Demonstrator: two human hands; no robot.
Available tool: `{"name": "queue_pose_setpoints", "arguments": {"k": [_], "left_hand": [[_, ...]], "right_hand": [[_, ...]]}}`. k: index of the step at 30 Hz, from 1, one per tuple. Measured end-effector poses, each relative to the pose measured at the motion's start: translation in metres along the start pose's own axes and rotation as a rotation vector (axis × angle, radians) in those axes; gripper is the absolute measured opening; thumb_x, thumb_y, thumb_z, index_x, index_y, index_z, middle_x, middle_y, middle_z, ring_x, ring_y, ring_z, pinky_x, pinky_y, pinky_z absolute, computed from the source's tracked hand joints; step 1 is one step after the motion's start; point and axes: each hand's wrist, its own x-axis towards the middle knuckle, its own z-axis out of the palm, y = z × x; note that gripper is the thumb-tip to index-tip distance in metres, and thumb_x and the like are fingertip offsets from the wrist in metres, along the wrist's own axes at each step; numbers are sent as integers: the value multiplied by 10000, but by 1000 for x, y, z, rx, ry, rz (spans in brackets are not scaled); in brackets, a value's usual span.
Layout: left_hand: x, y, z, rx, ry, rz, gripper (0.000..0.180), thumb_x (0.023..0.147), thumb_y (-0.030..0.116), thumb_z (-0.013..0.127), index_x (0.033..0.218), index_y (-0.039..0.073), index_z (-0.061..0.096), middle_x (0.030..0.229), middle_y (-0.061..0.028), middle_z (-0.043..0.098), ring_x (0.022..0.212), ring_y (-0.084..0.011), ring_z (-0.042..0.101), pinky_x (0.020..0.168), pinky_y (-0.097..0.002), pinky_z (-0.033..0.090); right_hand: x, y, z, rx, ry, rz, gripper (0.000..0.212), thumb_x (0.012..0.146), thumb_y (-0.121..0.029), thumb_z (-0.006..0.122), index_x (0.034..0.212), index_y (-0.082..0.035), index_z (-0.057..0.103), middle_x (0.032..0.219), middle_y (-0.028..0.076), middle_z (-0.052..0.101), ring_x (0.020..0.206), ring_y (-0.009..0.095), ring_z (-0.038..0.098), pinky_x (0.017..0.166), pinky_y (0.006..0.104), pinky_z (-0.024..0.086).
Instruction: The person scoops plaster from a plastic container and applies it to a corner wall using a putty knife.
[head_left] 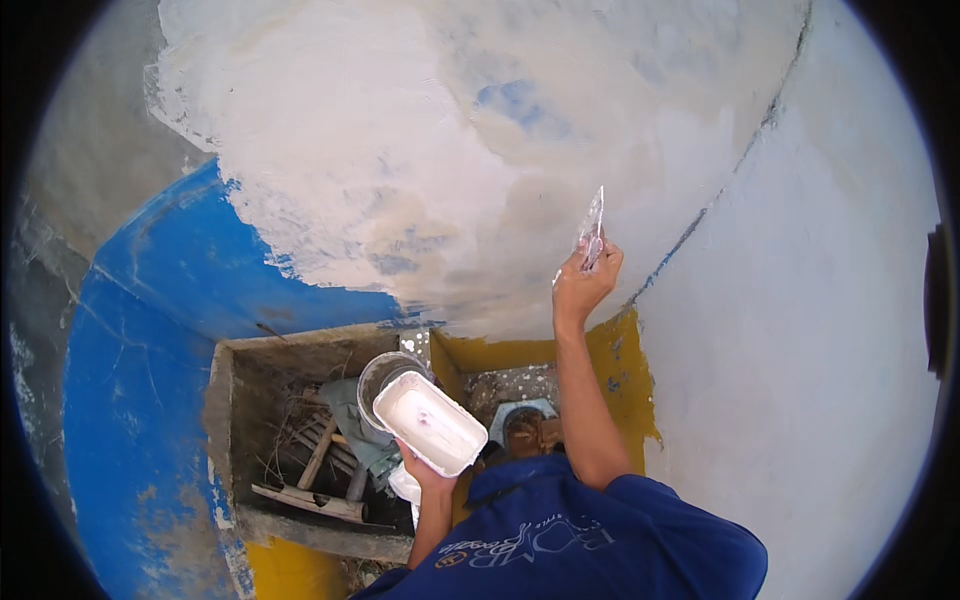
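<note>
The right hand (588, 268) grips, raised on an outstretched arm (590, 410); the left hand (430, 474) grips lower down.

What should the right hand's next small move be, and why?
Probably draw the white-smeared triangular blade in the right hand across the faint blue patch on the whitish wall: the bare forearm extends toward that wall, and blue shows through.

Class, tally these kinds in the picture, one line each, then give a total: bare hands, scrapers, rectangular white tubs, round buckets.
Bare hands: 2 (left hand, right hand)
Scrapers: 1 (scraper in the right hand)
Rectangular white tubs: 1 (white tub in the left hand)
Round buckets: 1 (bucket, partly hidden)
Total: 5
</note>
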Motion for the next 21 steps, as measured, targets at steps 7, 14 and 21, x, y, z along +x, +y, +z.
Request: {"name": "queue_pose_setpoints", "arguments": {"k": [7,14,21], "left_hand": [[1,6,17,42,-49,-14,666,954,589,402,1457,154,368,1412,-114,474,1235,-367,514,1039,-557,411],[3,9,10,57,-63,13,671,953,591,399,1461,155,363,1423,-111,466,1245,-365,507,1044,-556,406],[2,6,5,61,-39,16,678,951,591,398,1459,143,366,1409,-108,481,1247,-364,505,1041,-557,408]], "right_hand": [[-59,-21,122,-69,131,-116,595,741,92,658,1316,-39,574,1102,154,520,1013,293,560,833,406,483],[-82,-12,47,255,-102,-107,356,835,20,675,1188,-22,670,983,137,592,865,258,610,741,353,513],[7,8,43,-12,162,-169,384,832,48,638,1201,-55,669,1034,112,594,936,265,567,779,368,476]]}}
